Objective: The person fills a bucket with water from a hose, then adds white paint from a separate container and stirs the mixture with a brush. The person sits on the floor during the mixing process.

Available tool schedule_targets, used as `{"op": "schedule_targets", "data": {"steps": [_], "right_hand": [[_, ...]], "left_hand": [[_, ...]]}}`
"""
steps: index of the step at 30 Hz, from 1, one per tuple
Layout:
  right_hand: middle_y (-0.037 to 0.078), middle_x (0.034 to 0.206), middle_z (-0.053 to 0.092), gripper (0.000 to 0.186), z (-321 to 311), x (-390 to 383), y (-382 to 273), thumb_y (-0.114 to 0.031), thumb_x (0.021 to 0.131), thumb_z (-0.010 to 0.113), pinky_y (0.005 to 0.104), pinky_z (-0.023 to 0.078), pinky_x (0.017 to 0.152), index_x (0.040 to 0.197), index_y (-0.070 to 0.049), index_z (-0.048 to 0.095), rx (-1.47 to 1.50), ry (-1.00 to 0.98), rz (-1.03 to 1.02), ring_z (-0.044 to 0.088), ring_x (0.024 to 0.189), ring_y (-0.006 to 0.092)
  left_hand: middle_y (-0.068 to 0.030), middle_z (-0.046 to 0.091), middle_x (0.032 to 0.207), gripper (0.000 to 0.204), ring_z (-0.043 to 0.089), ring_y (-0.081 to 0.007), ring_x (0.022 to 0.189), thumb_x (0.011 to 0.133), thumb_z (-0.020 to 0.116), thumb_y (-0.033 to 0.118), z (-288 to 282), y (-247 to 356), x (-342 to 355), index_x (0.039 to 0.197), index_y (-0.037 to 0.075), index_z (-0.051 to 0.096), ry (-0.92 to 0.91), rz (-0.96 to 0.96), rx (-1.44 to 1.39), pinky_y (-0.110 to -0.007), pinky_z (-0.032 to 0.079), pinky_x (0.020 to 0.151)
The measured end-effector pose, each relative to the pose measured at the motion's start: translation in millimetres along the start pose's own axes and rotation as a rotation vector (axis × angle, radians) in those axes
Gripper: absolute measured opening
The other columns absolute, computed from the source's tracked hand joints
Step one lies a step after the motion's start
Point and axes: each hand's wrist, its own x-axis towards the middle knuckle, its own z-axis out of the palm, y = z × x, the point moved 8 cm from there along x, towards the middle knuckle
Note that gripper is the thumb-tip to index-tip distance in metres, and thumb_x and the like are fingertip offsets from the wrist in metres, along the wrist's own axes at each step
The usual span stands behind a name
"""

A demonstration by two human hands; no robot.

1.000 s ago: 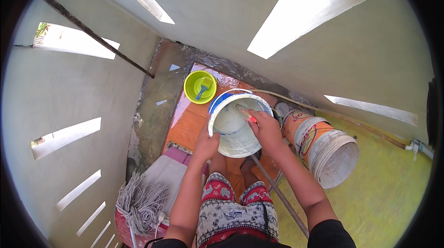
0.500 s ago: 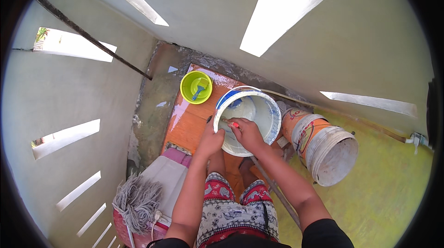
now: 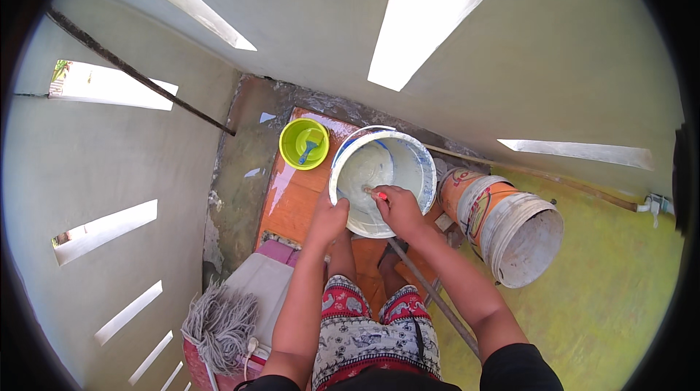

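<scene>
A white bucket (image 3: 415, 172) with a wire handle stands tilted in front of me, with pale whitish liquid (image 3: 368, 166) inside. My left hand (image 3: 329, 217) is closed on the bucket's near left rim, thumb over the edge. Over the bucket's near side, my right hand (image 3: 401, 210) is closed round a slim tool with a red end (image 3: 381, 195); its kind is not clear. The tool's other end points into the bucket. Just left of the bucket sits a yellow-green bowl (image 3: 285, 146) holding a paintbrush (image 3: 308, 152) with a blue handle.
An orange board (image 3: 292, 198) lies under the bowl and bucket. On the right, a stained paint bucket (image 3: 503, 208) lies tipped. A pole (image 3: 445, 292) slants beside my right leg. A grey mop head (image 3: 222, 318) rests at lower left. Slotted walls (image 3: 182, 150) stand around.
The bucket is tipped more toward me, so more of the liquid shows. My right hand has shifted slightly right with the red-ended tool; my left hand stays on the rim.
</scene>
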Motion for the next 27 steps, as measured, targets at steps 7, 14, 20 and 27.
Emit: {"op": "schedule_targets", "data": {"steps": [7,14,20,27], "right_hand": [[0.024,0.094,0.071,0.017,-16.5,36.6,-6.7,-0.007,0.091,0.068,0.0409,0.055,0.072,0.105,0.002,0.071,0.036,0.208,-0.013,0.069,0.08,0.0391],[0.023,0.09,0.071,0.016,6.4,24.6,-16.9,-0.008,0.091,0.068,0.0384,0.055,0.071,0.104,0.002,0.072,0.057,0.086,-0.014,0.071,0.078,0.0362],[0.024,0.091,0.07,0.016,-5.2,49.9,-16.4,-0.01,0.091,0.066,0.0448,0.054,0.074,0.102,0.0,0.072,0.147,0.225,0.03,0.068,0.082,0.0406],[0.024,0.092,0.07,0.017,-0.9,26.5,-24.1,-0.009,0.091,0.066,0.0454,0.054,0.076,0.103,0.001,0.072,0.036,0.037,-0.011,0.068,0.084,0.0415]], "left_hand": [[-0.0206,0.059,0.131,0.061,0.056,-0.028,0.124,0.082,0.045,-0.002,-9.6,5.3,-1.1,0.143,-0.006,0.044,0.011,0.101,-0.018,-0.035,0.042,0.107],[-0.0197,0.06,0.13,0.059,0.057,-0.0278,0.122,0.082,0.045,-0.002,-19.5,1.7,1.5,0.141,-0.005,0.046,-0.003,-0.039,-0.046,-0.035,0.043,0.106],[-0.019,0.059,0.131,0.059,0.057,-0.027,0.122,0.083,0.045,-0.001,-22.9,-1.4,3.7,0.142,-0.005,0.045,0.013,0.042,-0.019,-0.035,0.043,0.106],[-0.0187,0.059,0.131,0.059,0.057,-0.0265,0.121,0.084,0.046,-0.001,-33.6,11.9,-4.7,0.143,-0.004,0.045,0.005,0.007,-0.085,-0.035,0.044,0.105]]}}
